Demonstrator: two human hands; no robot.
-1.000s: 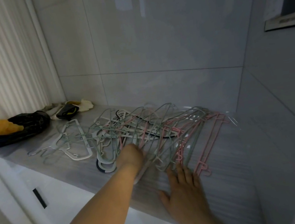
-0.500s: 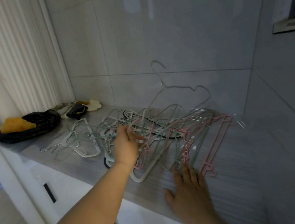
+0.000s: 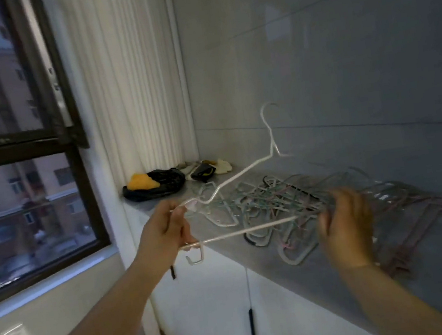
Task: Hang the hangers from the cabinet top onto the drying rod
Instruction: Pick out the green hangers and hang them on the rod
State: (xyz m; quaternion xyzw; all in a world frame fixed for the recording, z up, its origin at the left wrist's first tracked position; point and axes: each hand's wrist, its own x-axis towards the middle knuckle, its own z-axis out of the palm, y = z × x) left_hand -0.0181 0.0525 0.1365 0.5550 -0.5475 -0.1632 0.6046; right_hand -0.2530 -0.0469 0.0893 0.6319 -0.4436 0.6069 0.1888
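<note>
**White hanger lifted clear, pile waiting**

Half a second ago the white hanger [image 3: 246, 171] was only rising out of the tangle with one hand on it and the other flat on the counter; now it is held up in front of the person, free of the heap, and the view has swung toward the window [image 3: 15, 167].

Its hook points up at about 12 o'clock, with the lower bar running from 9 o'clock to 3 o'clock between the two hands. The left hand [image 3: 163, 232] is closed around the hanger's left end. The right hand [image 3: 345, 229] curls its fingers near the far end of the bar; blur hides whether it grips the bar or only steadies it.

Below and behind, from 1 to 4 o'clock of the hanger, the pile of hangers [image 3: 318, 204] lies tangled on the cabinet top [image 3: 300, 275], green, white and pink mixed. At 11 o'clock, at the counter's far end, sits a black bag [image 3: 157, 184] with something yellow on it.

To do this step well, I judge the person should check that no neighbour's hook trails along, then regrip near the neck so the hook leads. The drying rod is not in view.
</note>
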